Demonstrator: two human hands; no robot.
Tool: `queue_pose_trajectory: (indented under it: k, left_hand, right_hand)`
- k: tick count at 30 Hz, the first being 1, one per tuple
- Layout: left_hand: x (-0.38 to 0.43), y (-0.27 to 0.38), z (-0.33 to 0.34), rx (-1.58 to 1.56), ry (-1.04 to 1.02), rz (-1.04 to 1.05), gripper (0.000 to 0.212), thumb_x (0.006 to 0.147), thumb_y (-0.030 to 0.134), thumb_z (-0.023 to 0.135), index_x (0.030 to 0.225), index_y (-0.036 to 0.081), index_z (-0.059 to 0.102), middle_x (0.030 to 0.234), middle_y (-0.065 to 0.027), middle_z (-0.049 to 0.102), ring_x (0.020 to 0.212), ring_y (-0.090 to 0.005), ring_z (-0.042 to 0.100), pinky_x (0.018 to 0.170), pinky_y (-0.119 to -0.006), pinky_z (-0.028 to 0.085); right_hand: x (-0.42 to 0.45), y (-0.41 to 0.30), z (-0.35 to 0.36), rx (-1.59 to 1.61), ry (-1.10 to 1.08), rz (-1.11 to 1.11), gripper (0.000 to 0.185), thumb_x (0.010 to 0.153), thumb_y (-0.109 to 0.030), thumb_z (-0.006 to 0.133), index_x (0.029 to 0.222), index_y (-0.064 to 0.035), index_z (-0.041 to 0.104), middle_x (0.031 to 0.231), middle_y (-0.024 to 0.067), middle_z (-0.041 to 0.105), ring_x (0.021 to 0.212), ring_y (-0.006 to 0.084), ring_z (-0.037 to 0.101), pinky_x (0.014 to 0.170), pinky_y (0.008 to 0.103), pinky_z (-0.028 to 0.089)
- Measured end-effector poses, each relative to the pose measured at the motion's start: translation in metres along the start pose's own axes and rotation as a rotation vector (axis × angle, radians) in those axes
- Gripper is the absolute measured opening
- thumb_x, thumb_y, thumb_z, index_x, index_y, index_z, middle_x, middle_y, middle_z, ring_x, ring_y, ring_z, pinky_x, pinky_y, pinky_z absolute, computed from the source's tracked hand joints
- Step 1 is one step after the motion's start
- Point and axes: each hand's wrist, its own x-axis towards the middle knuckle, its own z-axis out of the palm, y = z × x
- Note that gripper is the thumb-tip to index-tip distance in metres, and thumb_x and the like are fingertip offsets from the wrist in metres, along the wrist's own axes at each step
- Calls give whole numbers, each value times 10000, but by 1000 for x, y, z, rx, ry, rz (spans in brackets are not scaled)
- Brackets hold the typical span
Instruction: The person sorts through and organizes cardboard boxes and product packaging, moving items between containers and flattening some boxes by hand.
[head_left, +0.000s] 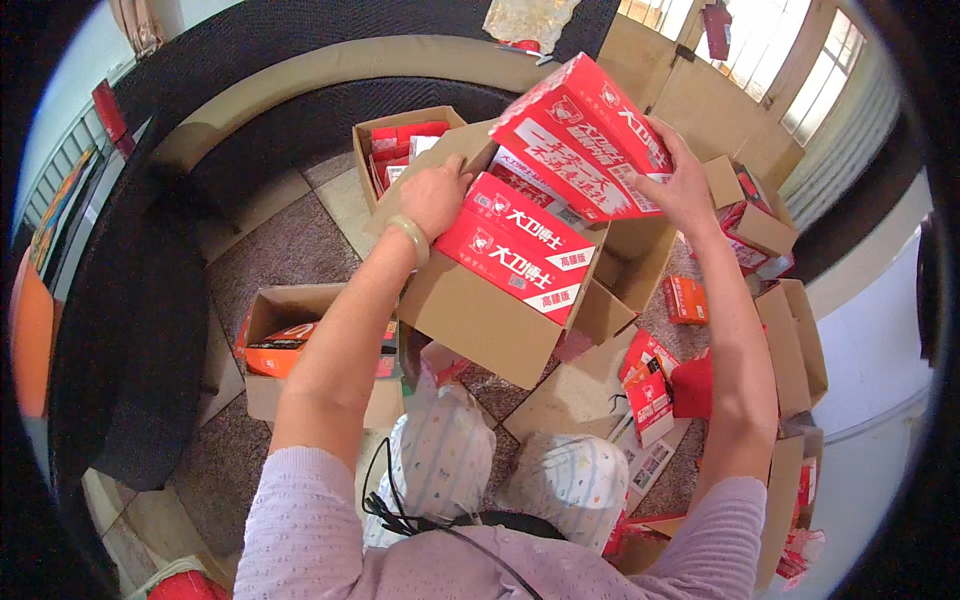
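My right hand (679, 180) grips the right end of a red printed box (585, 146), which is tilted above an open cardboard carton (480, 322). My left hand (435, 195), with a pale bangle at the wrist, lies on the upraised flap at the carton's left side; its fingertips are near the red boxes inside. Two red boxes (517, 247) with white print lie side by side at the front of the carton. Behind them, partly hidden under the lifted box, are more red and white packages (525, 180).
Open cartons stand at the left (289, 300), behind (364, 142) and at the right (802, 330), several holding packages. An orange box (685, 300) and red packaging (649, 397) lie on the tiled floor. A dark curved sofa (120, 322) runs along the left and back.
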Motion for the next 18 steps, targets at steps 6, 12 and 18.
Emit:
queue_pose_trajectory:
  k: [6, 12, 18]
  left_hand:
    - [-2, 3, -2, -50, 112, 128, 253, 854, 225, 451, 1065, 91, 493, 1034, -223, 562, 912, -347, 569, 762, -457, 448]
    - [18, -10, 12, -119, 34, 545, 247, 854, 213, 442, 1019, 119, 599, 1224, -136, 455, 1141, -291, 429, 1007, -483, 253]
    - [32, 31, -2, 116, -248, 255, 257, 823, 252, 480, 980, 129, 643, 1172, -94, 488, 1132, -272, 429, 996, -539, 239]
  right_hand:
    - [12, 14, 15, 258, -19, -45, 698, 617, -210, 725, 1220, -27, 426, 1127, 109, 535, 1037, 174, 515, 914, 302, 378]
    - [26, 48, 24, 180, 145, 1, 696, 634, -275, 718, 1207, -6, 428, 1117, 142, 534, 1017, 208, 529, 883, 312, 398]
    - [13, 49, 33, 93, 261, 56, 658, 646, -285, 712, 1181, -9, 447, 1079, 145, 548, 979, 221, 545, 854, 315, 418]
